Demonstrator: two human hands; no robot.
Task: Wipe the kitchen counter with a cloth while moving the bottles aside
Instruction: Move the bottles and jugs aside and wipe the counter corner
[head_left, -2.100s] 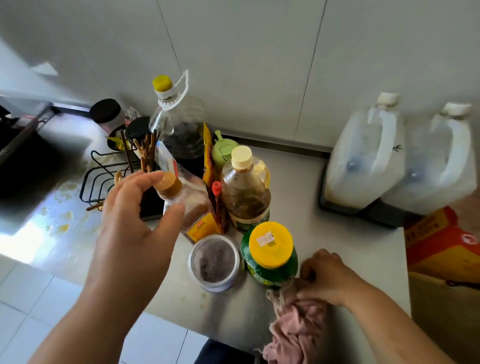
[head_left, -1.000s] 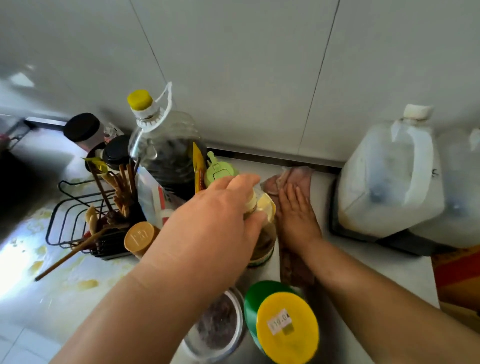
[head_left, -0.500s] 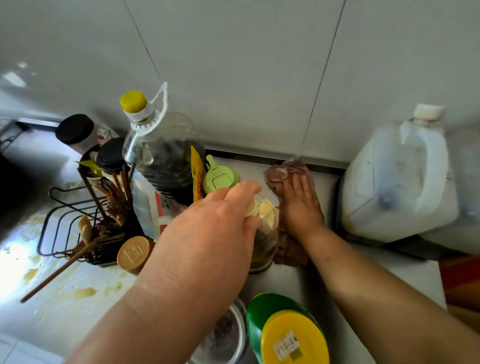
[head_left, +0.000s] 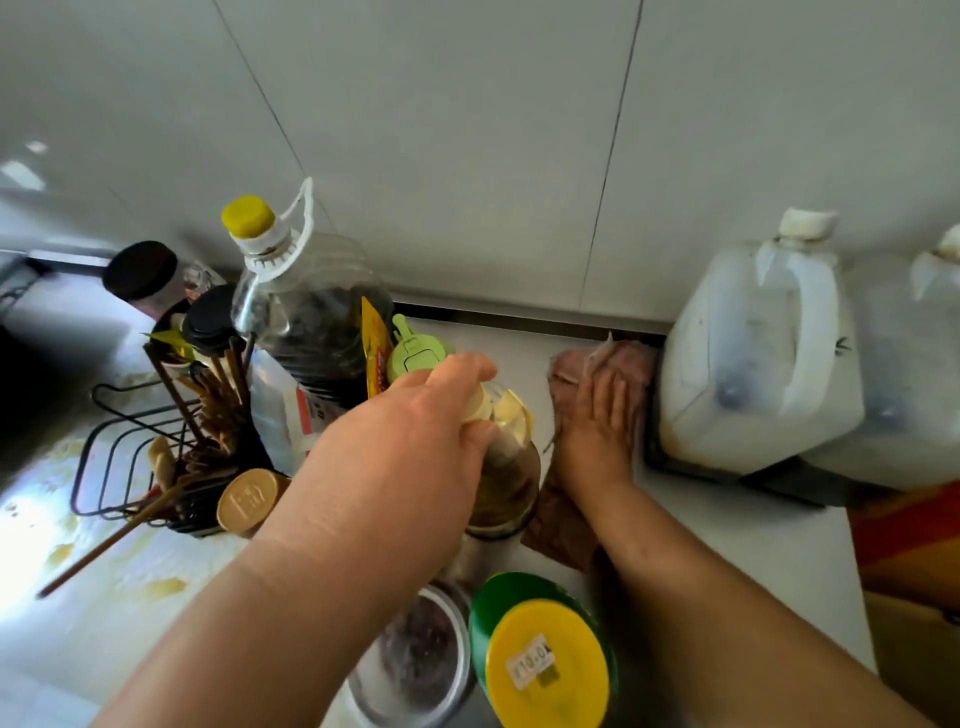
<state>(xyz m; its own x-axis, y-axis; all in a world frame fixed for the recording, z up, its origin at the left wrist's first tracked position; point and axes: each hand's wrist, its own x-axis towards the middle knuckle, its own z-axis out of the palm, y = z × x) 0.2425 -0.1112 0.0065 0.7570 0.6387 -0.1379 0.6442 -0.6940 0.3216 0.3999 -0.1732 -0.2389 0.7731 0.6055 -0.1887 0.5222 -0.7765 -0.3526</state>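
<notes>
My left hand (head_left: 410, 441) grips the cream cap of a brown-liquid bottle (head_left: 506, 478) that stands mid-counter. My right hand (head_left: 597, 431) lies flat, fingers spread, pressing a pink cloth (head_left: 623, 358) onto the grey counter (head_left: 727, 519) at the back wall, just left of the white jugs. Part of the cloth trails under my wrist. A large dark oil bottle (head_left: 311, 312) with a yellow cap stands behind the held bottle. A green jar with a yellow lid (head_left: 545, 660) stands close to me.
Two white jugs (head_left: 763, 358) sit on a dark tray at the right. A wire rack with chopsticks (head_left: 208, 415), black-lidded jars (head_left: 140, 270), a light green dispenser (head_left: 415, 353), a gold-capped bottle (head_left: 249, 501) and a metal-lidded jar (head_left: 415, 660) crowd the left. Yellowish stains mark the counter's left.
My right hand has pushed the cloth from the front edge to the back wall, then rightward toward the jugs. My left hand moved from the gold-capped bottle to the brown-liquid bottle's cap.
</notes>
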